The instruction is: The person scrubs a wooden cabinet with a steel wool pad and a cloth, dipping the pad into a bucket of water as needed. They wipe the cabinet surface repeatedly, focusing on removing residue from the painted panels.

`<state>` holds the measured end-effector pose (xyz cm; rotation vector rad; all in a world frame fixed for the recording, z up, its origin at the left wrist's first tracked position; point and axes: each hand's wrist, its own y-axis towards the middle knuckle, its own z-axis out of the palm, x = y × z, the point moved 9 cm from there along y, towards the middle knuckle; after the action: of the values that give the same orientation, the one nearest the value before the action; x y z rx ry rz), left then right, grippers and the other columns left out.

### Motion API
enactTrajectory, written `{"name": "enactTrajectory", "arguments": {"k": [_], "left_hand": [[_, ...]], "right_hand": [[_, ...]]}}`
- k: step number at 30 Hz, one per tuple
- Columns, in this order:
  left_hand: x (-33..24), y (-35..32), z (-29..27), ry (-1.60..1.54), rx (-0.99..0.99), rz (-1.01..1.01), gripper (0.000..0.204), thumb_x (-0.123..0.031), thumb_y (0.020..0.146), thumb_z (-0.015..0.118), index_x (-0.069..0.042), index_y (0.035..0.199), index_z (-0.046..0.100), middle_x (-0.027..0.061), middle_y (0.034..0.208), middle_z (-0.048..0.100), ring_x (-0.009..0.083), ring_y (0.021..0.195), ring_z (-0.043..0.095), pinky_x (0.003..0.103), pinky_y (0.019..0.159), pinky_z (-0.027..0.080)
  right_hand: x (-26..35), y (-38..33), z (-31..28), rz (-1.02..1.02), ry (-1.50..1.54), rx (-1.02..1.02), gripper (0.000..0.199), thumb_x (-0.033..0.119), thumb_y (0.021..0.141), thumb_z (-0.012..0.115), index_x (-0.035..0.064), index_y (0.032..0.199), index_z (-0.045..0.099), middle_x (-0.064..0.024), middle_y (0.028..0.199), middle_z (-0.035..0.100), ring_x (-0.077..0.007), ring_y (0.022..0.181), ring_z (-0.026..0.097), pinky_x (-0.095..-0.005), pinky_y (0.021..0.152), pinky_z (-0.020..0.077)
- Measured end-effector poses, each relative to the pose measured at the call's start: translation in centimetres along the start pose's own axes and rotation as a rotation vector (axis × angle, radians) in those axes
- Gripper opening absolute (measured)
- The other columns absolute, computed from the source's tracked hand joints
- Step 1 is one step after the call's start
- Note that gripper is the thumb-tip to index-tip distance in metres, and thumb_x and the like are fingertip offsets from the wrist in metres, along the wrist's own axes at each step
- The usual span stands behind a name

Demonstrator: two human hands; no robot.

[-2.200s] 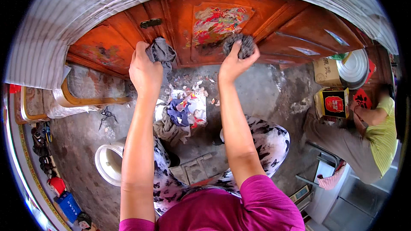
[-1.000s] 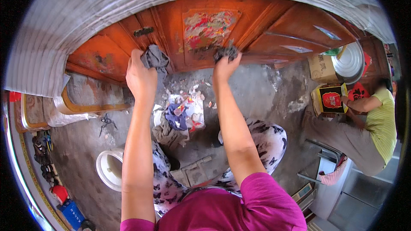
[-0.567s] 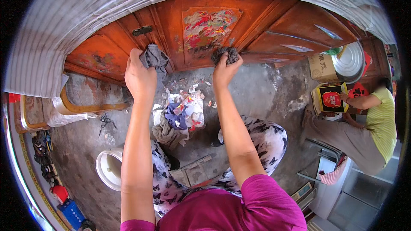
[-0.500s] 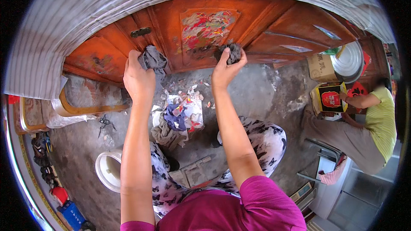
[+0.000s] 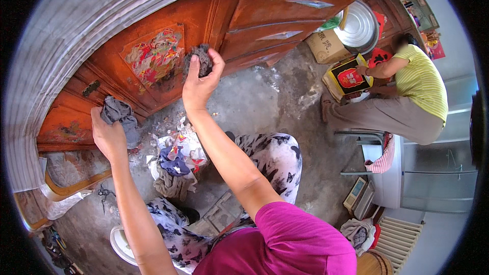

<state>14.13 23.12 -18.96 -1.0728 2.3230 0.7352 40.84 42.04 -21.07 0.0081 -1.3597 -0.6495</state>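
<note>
My left hand (image 5: 108,135) grips a crumpled grey rag (image 5: 119,115), held in front of the orange-brown wooden cabinet (image 5: 196,12). In my right hand (image 5: 201,84) is a dark scouring pad (image 5: 199,60), with thumb and fingers closed around it. That pad is by the lower right edge of a cabinet panel (image 5: 158,56) covered with torn, colourful paper scraps. Whether it touches the wood I cannot tell. A small dark metal plate (image 5: 91,88) sits on the cabinet just above the grey rag.
Paper scraps and crumpled cloths (image 5: 174,162) lie on the concrete floor (image 5: 254,107) before me. A white bucket (image 5: 118,247) stands by my left arm. To the right, a person in a yellow striped top (image 5: 425,79) bends over a black-and-yellow bag (image 5: 346,76) near a cardboard box (image 5: 326,46).
The view has turned to the right, so the cabinet and both hands appear further left. Both hands keep hold of the rag and the pad.
</note>
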Motion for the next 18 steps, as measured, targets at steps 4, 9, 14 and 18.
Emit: {"name": "enactTrajectory", "arguments": {"k": [4, 9, 14, 18], "left_hand": [[-0.5, -0.2, -0.2, 0.000, 0.002, 0.003, 0.042, 0.004, 0.077, 0.059, -0.003, 0.117, 0.054, 0.0267, 0.111, 0.065, 0.0503, 0.106, 0.060, 0.053, 0.092, 0.047], [-0.4, 0.0, 0.0, -0.011, -0.019, 0.010, 0.042, 0.005, 0.076, 0.059, -0.004, 0.117, 0.054, 0.0265, 0.110, 0.065, 0.0499, 0.106, 0.060, 0.053, 0.092, 0.046], [-0.3, -0.2, -0.5, -0.020, -0.010, -0.009, 0.040, 0.005, 0.076, 0.059, -0.003, 0.115, 0.055, 0.0264, 0.108, 0.066, 0.0495, 0.104, 0.061, 0.052, 0.090, 0.047], [-0.3, -0.2, -0.5, -0.076, -0.036, 0.002, 0.038, 0.005, 0.076, 0.059, -0.005, 0.113, 0.057, 0.0254, 0.105, 0.067, 0.0482, 0.100, 0.064, 0.050, 0.089, 0.050]], "right_hand": [[1.0, -0.1, 1.0, -0.303, -0.154, 0.051, 0.024, 0.003, 0.090, 0.073, 0.0008, 0.111, 0.062, -0.0161, 0.112, 0.062, -0.0326, 0.105, 0.061, -0.0403, 0.096, 0.0481], [-3.9, -1.5, -0.5, -0.160, -0.252, 0.099, 0.023, 0.003, 0.090, 0.072, 0.0004, 0.110, 0.060, -0.0178, 0.107, 0.063, -0.0361, 0.101, 0.061, -0.0426, 0.093, 0.0488], [2.5, 0.2, 0.9, -0.181, -0.181, 0.152, 0.025, 0.006, 0.092, 0.070, 0.0000, 0.113, 0.060, -0.0190, 0.109, 0.063, -0.0369, 0.104, 0.060, -0.0433, 0.093, 0.0478], [3.2, 0.2, 1.9, -0.407, -0.225, 0.116, 0.024, 0.008, 0.092, 0.071, 0.0016, 0.114, 0.062, -0.0177, 0.110, 0.064, -0.0356, 0.106, 0.060, -0.0431, 0.095, 0.0477]]}}
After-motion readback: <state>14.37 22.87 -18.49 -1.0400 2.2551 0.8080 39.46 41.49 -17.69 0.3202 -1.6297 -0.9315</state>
